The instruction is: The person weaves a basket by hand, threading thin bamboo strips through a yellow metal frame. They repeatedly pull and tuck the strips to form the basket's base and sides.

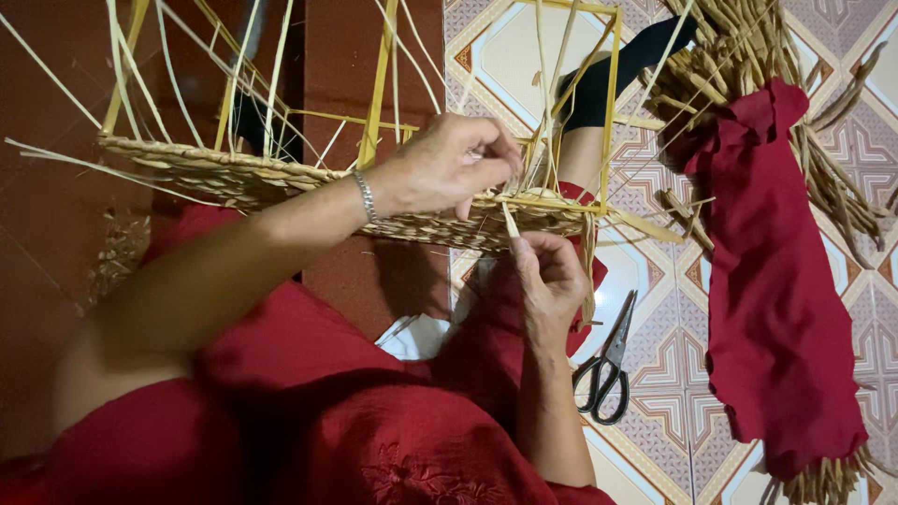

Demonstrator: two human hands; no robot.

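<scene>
Patterned floor tiles (pixel 655 393) lie to the right and a dark red floor to the left, and over both a half-woven basket (pixel 281 178) is held up at lap height, above a red skirt. Its woven base runs flat across the view, with a yellow frame (pixel 610 103) and loose pale strands (pixel 271 84) standing up from it.

The left hand (pixel 449 168) sits on top of the rim, fingers curled and pressed together on a strand at the weave's edge. The right hand (pixel 552 281) works from below, thumb and forefinger pinching a flat strip (pixel 510 223) just under the rim.

To my eye the strip is being drawn through the edge. Doing it well likely means holding the upper grip firm so the row cannot loosen, pulling the strip straight along its own line (flat fibre kinks if twisted), and seating it snug against the row beside it before letting go. The upright strands crowd close, so keeping them out of the pull would help.

Black scissors (pixel 606 369) lie on the tiles near the right wrist. A reed bundle (pixel 739 56) wrapped in red cloth (pixel 776 309) lies well apart at right.
</scene>
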